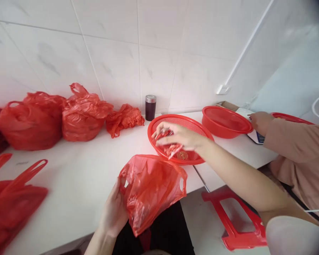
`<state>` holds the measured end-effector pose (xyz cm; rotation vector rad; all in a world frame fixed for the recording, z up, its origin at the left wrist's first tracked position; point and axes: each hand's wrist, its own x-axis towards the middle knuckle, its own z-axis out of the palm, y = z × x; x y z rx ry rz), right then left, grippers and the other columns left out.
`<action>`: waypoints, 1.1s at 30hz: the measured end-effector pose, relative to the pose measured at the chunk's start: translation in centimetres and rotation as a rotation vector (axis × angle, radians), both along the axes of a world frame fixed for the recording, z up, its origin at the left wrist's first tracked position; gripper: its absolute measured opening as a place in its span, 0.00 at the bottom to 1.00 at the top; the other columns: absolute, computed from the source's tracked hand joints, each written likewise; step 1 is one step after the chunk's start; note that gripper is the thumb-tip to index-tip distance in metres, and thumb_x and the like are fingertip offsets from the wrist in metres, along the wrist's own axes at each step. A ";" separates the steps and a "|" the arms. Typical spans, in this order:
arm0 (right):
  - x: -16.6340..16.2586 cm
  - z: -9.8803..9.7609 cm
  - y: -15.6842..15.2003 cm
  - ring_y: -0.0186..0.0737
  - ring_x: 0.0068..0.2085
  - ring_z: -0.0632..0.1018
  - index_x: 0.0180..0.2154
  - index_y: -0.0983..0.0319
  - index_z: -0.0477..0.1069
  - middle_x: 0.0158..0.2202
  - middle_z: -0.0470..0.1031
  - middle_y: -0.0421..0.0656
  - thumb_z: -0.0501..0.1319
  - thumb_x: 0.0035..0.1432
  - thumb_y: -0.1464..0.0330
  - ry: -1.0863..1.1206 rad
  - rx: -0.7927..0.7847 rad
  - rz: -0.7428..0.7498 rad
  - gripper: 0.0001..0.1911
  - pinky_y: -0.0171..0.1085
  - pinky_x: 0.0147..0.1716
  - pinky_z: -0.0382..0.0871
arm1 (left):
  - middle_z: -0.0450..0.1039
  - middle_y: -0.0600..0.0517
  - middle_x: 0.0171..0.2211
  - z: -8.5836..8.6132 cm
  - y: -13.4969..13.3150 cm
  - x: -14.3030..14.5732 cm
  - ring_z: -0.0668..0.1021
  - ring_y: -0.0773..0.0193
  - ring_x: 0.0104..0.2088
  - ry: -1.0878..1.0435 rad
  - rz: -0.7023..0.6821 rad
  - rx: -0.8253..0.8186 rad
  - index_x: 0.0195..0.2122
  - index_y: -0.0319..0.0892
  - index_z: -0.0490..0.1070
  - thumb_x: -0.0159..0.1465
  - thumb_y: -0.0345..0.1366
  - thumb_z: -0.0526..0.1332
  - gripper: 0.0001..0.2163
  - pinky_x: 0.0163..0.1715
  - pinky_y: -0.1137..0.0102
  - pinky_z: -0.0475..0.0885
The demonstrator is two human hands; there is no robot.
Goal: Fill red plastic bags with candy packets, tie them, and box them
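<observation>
1. One white counter (77,184) fills the middle of the view and runs along a white tiled wall (159,46); it ends at the right, where a red stool (234,219) stands on the floor below its edge.
2. Two full red bags (29,122) sit side by side at the back left against the wall; a crumpled bag (124,118) lies just to their right; flat bags (13,202) are spread at the near left edge.
3. Nearest the person is the open bag (151,191), red and thin; it hangs at the counter's front edge, mouth upward, just below the first basket (180,117).
4. That round red mesh basket rests on the counter to the right of centre; a second basket (225,122) sits close to its right; the rim of a third basket (292,118) shows behind a co-worker's sleeve (300,148).
5. The left hand (114,212) comes up from the bottom; its fingers are closed on the left edge of the open bag.
6. The right hand (180,136) reaches across from the right and is over the first basket; its fingers are clenched around small red packets (172,148), above the bag's mouth.
7. The co-worker's hand (260,122) rests at the far right, beside the second basket; I cannot tell what it touches.
8. A dark jar (150,107) with a metal lid stands upright at the wall, between the crumpled bag and the first basket.
</observation>
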<state>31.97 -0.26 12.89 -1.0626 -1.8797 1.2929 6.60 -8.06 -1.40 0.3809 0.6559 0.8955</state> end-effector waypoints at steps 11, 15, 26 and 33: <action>-5.2 -9.8 -2.3 0.53 0.55 0.71 0.57 0.61 0.63 0.56 0.68 0.54 0.59 0.60 0.64 -0.714 0.083 0.073 0.24 0.47 0.51 0.64 | 0.72 0.55 0.56 1.8 -0.6 -3.2 0.79 0.62 0.47 0.005 0.255 0.000 0.60 0.60 0.64 0.69 0.46 0.48 0.19 0.50 0.64 0.73; -3.6 -5.3 -3.1 0.51 0.57 0.69 0.61 0.58 0.61 0.60 0.66 0.50 0.60 0.59 0.56 -0.591 0.032 0.216 0.30 0.44 0.52 0.65 | 0.70 0.58 0.58 2.4 -0.5 -3.7 0.78 0.63 0.49 -0.019 0.334 0.041 0.61 0.65 0.60 0.70 0.46 0.47 0.19 0.52 0.64 0.72; 6.8 -7.2 3.1 0.40 0.34 0.75 0.36 0.60 0.73 0.38 0.73 0.42 0.73 0.33 0.74 -1.047 -0.095 -0.186 0.23 0.35 0.31 0.66 | 0.73 0.52 0.55 2.0 -0.6 -3.5 0.76 0.50 0.53 0.199 0.358 -0.083 0.59 0.56 0.66 0.62 0.47 0.60 0.23 0.49 0.60 0.75; 9.4 -6.8 6.3 0.37 0.33 0.72 0.34 0.62 0.67 0.34 0.70 0.41 0.72 0.40 0.64 -1.040 -0.075 -0.213 0.20 0.33 0.27 0.60 | 0.68 0.55 0.59 1.5 -0.7 -4.0 0.63 0.43 0.62 0.477 0.464 0.063 0.57 0.58 0.66 0.51 0.56 0.65 0.31 0.54 0.55 0.70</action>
